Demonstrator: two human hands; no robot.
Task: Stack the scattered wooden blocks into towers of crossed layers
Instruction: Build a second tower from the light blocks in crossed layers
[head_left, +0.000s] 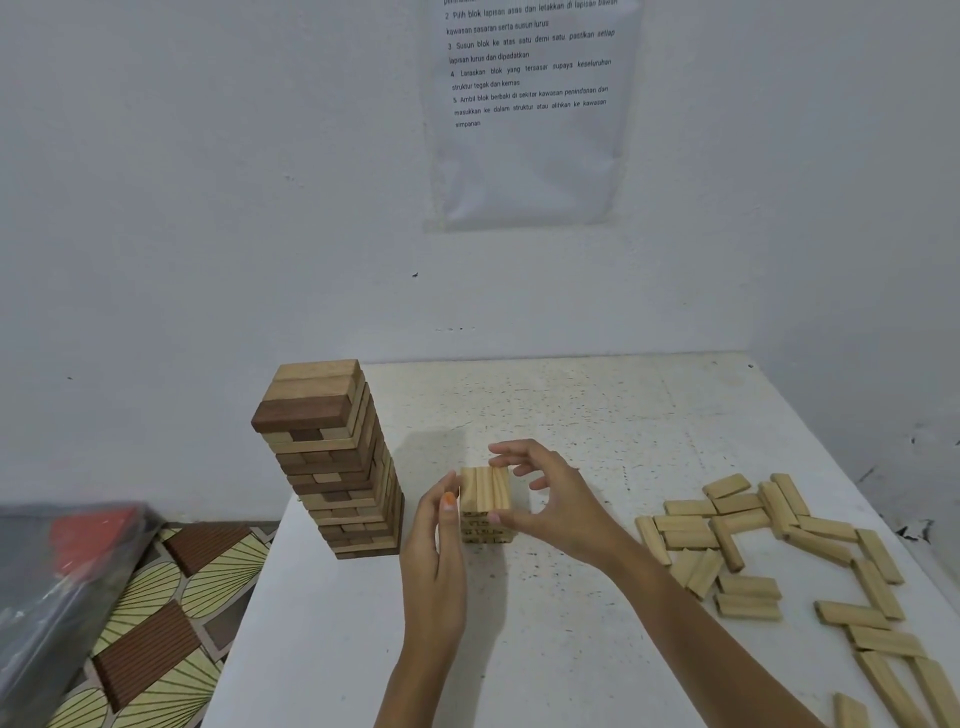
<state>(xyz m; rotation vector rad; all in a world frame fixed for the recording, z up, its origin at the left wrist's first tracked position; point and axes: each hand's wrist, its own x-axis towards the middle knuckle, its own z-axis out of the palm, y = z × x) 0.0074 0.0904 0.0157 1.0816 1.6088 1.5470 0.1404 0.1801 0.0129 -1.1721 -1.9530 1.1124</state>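
Observation:
A short tower of pale wooden blocks (485, 491) stands on the white table (519, 649), its top layer running front to back. My left hand (436, 530) presses flat, fingers straight, against the tower's left side. My right hand (556, 501) reaches in from the right and pinches the top layer, thumb at the front edge and index finger at the back edge. Several loose pale blocks (753, 525) lie scattered on the right part of the table. A tall tower of mixed brown blocks (332, 457) stands at the table's left edge.
The table sits in a corner of white walls, with a printed instruction sheet (530, 104) taped above it. Left of the table, a grey plastic-wrapped bundle with something red (62, 561) lies over a patterned floor (171, 613).

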